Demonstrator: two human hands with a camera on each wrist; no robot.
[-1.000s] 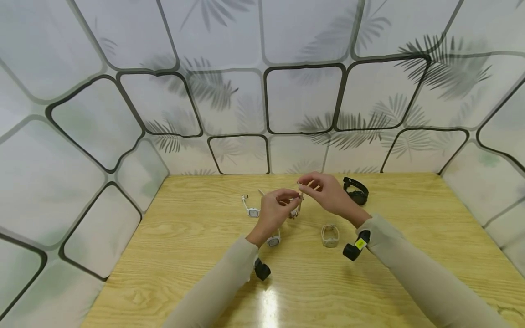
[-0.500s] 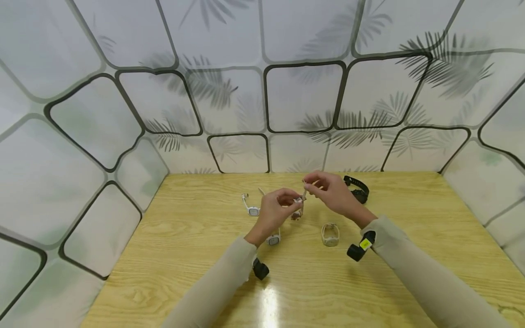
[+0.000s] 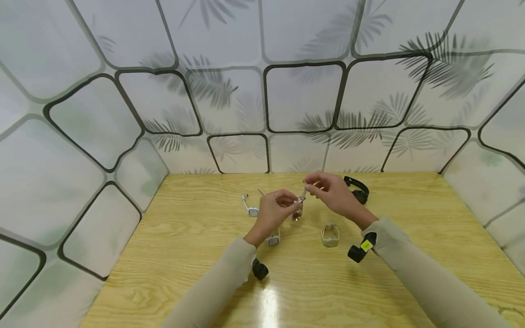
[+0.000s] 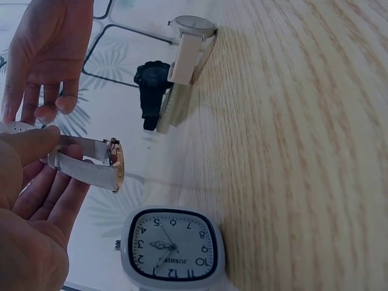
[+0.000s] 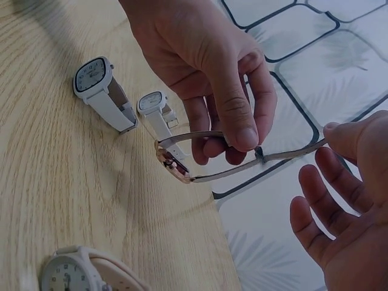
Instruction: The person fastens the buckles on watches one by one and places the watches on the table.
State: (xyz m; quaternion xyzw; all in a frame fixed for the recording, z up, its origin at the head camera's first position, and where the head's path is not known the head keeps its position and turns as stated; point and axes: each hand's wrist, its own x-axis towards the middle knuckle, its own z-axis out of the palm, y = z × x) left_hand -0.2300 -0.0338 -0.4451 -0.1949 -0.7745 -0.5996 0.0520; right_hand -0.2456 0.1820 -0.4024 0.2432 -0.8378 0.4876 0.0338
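Observation:
A wristwatch [image 5: 173, 166] with a rose-gold case and a pale strap is held up between both hands, its strap bent into a loop. My left hand [image 3: 272, 209] pinches the strap between thumb and fingers, close to the buckle [image 5: 259, 154]. At the strap's free end, the thumb and fingertips of my right hand [image 3: 331, 195] pinch the tip, the other fingers spread below it in the right wrist view. The case hangs on the left hand's far side from that tip, edge-on in the left wrist view.
On the wooden table [image 3: 184, 273] lie a square white watch [image 4: 173, 245], a smaller white watch [image 3: 253, 212], a cream watch [image 3: 330, 237] to the right and a black watch [image 3: 359, 195] at the back right. A patterned cloth wall [image 3: 303, 100] rises behind.
My right hand has shifted slightly right, away from the left, drawing the strap end with it. More strap shows between the hands; the left hand has barely moved.

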